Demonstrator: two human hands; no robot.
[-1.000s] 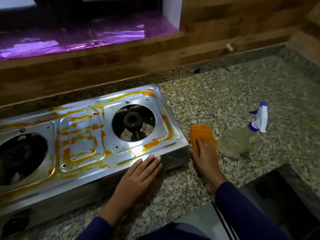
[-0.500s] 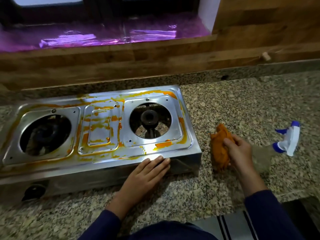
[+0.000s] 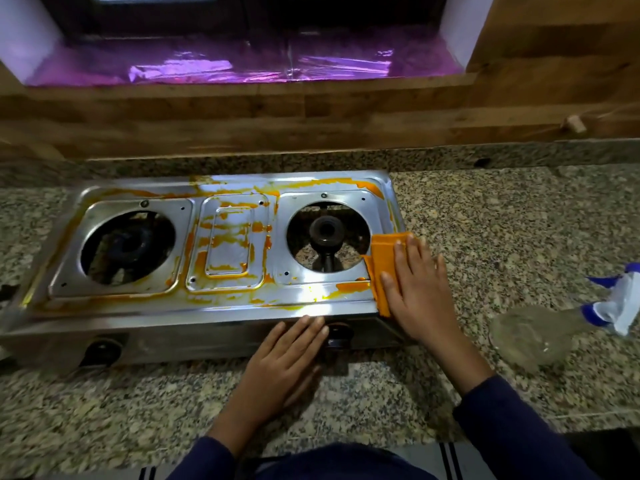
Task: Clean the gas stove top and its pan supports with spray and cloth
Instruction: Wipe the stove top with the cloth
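A steel two-burner gas stove (image 3: 228, 299) sits on the granite counter, its top smeared with orange stains. No pan supports are on it; both burner holes are bare. My right hand (image 3: 415, 289) presses flat on a folded orange cloth (image 3: 382, 261) at the stove's right edge, beside the right burner (image 3: 325, 233). My left hand (image 3: 287, 358) rests flat with fingers together against the stove's front edge, holding nothing. A clear spray bottle (image 3: 530, 332) with a blue and white trigger lies on its side at the right.
The granite counter (image 3: 502, 220) extends right and in front of the stove. A wooden backsplash (image 3: 311, 116) runs behind it, with a purple-lined window ledge (image 3: 242, 67) above. Two black knobs (image 3: 100, 348) sit on the stove's front face.
My right hand lifted the orange cloth off the counter and brought it left onto the stove's right edge. The camera view swung left. My left hand stayed on the front edge.
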